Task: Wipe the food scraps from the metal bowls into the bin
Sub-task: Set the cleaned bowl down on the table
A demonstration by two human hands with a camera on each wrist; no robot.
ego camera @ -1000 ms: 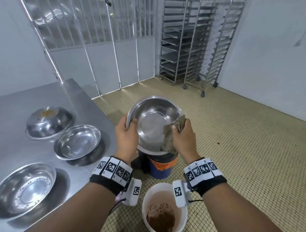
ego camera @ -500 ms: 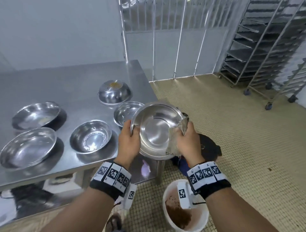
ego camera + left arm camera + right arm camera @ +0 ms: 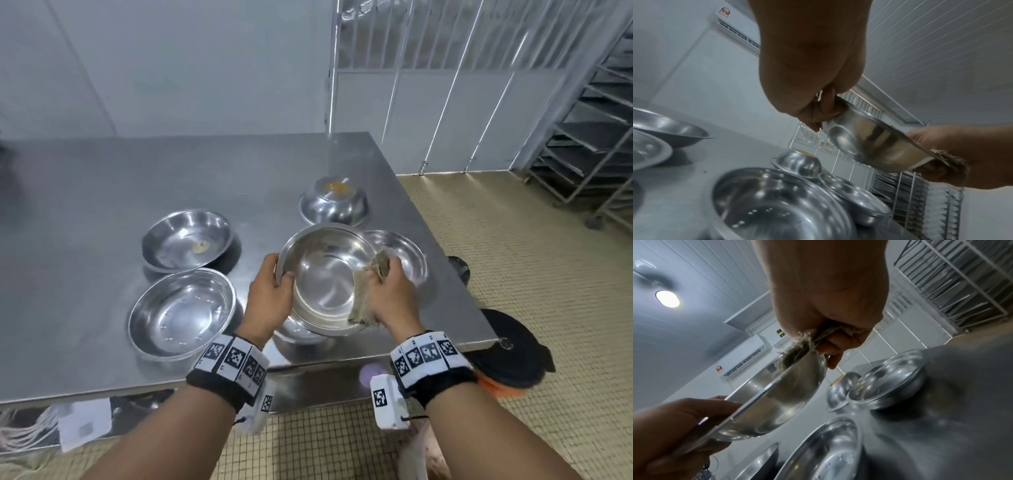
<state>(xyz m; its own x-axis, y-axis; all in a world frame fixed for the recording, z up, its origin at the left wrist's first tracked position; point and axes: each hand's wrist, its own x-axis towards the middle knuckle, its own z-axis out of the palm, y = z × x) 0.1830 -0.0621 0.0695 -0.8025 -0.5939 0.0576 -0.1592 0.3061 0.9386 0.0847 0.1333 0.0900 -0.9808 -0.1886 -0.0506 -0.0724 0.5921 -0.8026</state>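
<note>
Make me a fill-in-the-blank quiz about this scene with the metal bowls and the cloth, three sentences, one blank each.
1. The held bowl is gripped at its rim by the ____ hand.
2. The right hand presses a ____ against that bowl's rim.
3. The bowl with orange residue on the table stands ____.

Missing words: left; cloth; upside down

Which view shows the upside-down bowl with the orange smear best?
The head view: the upside-down bowl stands whole on the table, smear on its base. The left wrist view shows it small and side-on; the right wrist view shows only a sliver.
</note>
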